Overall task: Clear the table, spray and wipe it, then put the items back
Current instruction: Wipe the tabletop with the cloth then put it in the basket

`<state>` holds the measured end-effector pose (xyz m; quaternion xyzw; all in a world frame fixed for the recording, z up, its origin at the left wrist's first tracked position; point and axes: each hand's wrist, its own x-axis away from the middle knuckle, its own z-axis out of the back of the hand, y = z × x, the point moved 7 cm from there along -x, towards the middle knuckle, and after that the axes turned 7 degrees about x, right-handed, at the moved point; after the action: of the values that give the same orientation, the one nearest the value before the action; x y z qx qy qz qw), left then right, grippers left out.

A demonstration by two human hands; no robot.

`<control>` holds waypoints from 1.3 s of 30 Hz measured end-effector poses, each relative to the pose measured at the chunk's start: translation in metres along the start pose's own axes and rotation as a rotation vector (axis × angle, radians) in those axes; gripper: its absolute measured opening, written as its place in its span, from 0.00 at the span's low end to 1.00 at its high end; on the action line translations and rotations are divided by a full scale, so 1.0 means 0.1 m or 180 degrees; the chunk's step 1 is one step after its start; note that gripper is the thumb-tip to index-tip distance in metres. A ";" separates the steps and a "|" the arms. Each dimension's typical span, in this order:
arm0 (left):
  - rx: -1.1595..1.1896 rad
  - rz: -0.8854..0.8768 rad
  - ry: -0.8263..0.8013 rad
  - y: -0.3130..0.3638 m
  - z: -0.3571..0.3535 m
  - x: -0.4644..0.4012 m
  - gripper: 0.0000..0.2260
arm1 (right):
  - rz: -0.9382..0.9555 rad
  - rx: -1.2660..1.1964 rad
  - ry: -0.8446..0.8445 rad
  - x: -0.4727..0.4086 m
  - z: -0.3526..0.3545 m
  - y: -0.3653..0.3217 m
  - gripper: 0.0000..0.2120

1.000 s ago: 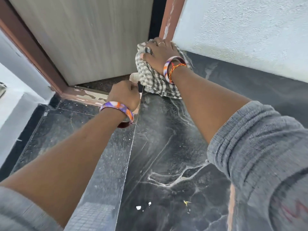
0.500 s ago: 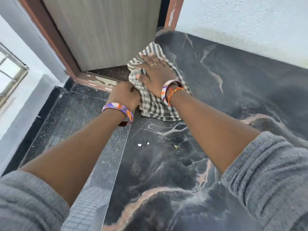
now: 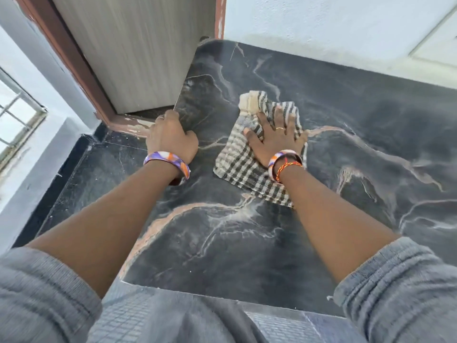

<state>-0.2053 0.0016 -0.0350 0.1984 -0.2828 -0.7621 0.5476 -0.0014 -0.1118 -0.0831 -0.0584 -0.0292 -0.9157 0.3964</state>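
Note:
A black marble tabletop [image 3: 247, 248] with pale veins fills the middle of the view. On it lies a checked grey-and-cream cloth [image 3: 244, 167], flattened under my right hand [image 3: 277, 137], whose fingers are spread straight and press it down. My left hand [image 3: 170, 137] grips the table's left edge, fingers curled over the rim and the thumb lying on top. Both wrists wear coloured bangles. No other task item shows on the tabletop.
A wooden door [image 3: 138, 50] in a reddish-brown frame [image 3: 81, 70] stands behind the table's far left corner. A white wall [image 3: 333, 28] runs along the far side. Dark tiled floor [image 3: 81, 169] lies to the left, with a window [image 3: 17, 120] beyond.
My right hand has drawn the cloth from the far left corner toward the middle of the tabletop. My left hand has stayed gripping the left edge. The camera has pulled back.

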 end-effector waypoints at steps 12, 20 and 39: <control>0.1201 0.1000 -0.0503 -0.92 0.25 0.19 0.11 | -0.0629 0.0024 -0.0078 0.37 -0.03 0.55 0.27; 0.2172 0.1187 -0.1999 -1.14 0.17 0.37 0.11 | 0.0714 -0.0027 0.0028 0.46 0.03 -1.15 0.25; 0.0197 -0.1384 -0.0840 -0.87 0.75 0.66 0.10 | 0.1351 0.0027 0.0159 2.43 -0.23 -2.00 0.23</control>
<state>-0.3356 -0.0241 -0.0337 0.1700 -0.3258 -0.8722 0.3228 -0.3143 -0.1528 -0.0753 -0.0388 -0.0103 -0.8128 0.5812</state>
